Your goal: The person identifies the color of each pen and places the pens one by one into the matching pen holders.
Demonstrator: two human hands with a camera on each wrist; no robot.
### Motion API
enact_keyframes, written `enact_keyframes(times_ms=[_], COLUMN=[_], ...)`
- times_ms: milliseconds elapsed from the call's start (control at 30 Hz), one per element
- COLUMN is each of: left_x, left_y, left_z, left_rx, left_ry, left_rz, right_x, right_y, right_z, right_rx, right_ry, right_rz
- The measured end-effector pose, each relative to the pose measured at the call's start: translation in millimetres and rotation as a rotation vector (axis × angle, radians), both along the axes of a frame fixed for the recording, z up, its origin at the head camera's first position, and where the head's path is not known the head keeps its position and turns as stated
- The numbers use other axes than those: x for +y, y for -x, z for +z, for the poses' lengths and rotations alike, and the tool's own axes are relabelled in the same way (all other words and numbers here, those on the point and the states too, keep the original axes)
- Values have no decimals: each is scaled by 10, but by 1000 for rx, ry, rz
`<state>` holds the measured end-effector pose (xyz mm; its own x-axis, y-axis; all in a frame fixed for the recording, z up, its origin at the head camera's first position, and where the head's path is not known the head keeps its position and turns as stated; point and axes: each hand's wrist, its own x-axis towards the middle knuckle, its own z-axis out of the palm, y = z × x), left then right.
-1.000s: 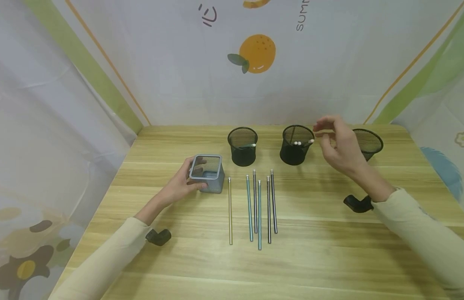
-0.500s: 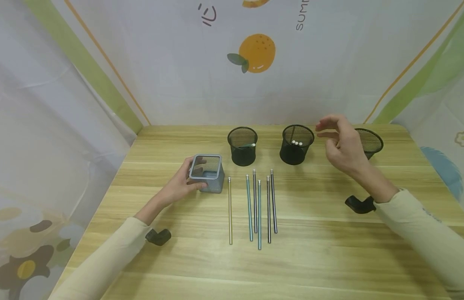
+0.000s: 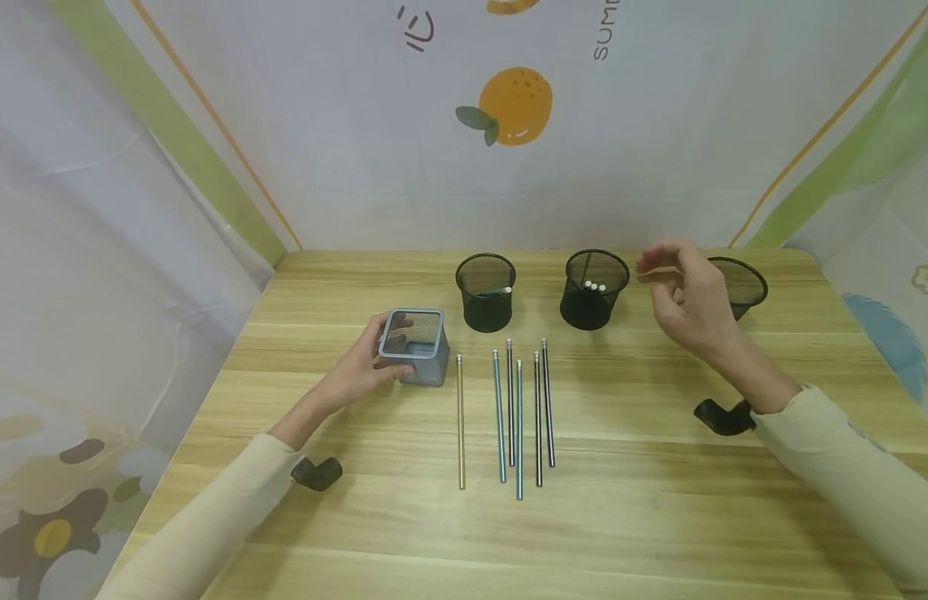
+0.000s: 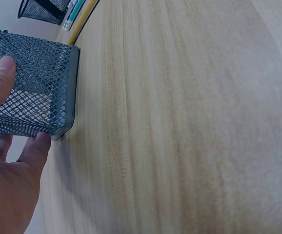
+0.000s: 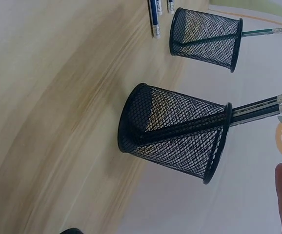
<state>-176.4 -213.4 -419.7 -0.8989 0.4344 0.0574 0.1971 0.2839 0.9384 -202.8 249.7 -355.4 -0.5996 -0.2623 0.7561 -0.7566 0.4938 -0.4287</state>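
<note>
My left hand (image 3: 351,379) grips a grey square mesh pen holder (image 3: 431,370); its thumb lies along one side in the left wrist view, fingers on another. To the holder's right lie a gold pencil (image 3: 461,425), two teal pencils (image 3: 520,442) and several dark pencils (image 3: 539,433), eraser ends away from me. My right hand (image 3: 692,300), fingers loosely bent and holding nothing, hovers right of a round black mesh cup (image 3: 586,314). Three dark pencils (image 5: 263,109) lean together in that cup, white erasers up.
Another black mesh cup (image 3: 486,317) with one teal pencil stands at back left. Partly behind my right hand is a third black cup (image 3: 743,287). Black angled pieces (image 3: 316,474) show by both wrists. A printed curtain (image 3: 359,167) hangs behind the wooden table (image 3: 621,517).
My right hand has let go of a pencil in the middle black cup, and its eraser has dropped beside the other two. That hand has drifted slightly right; the left stays put.
</note>
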Motion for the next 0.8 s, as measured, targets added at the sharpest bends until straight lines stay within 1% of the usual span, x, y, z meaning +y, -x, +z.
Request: enact_keyframes(times_ms=[333, 500, 600, 800], left_x=[8, 3, 1, 6], left_y=[-7, -3, -5, -8], left_z=[-5, -13, -14, -12], left_rx=[9, 9, 8, 12], left_ry=[-2, 0, -4, -4], left_rz=[0, -2, -3, -3], right_x=[31, 79, 85, 88], right_y=[-82, -115, -144, -168], right_z=[-32, -87, -128, -211], right_rx=[58, 27, -2, -28], right_ry=[-1, -32, -43, -45], right_rz=[5, -3, 7, 28])
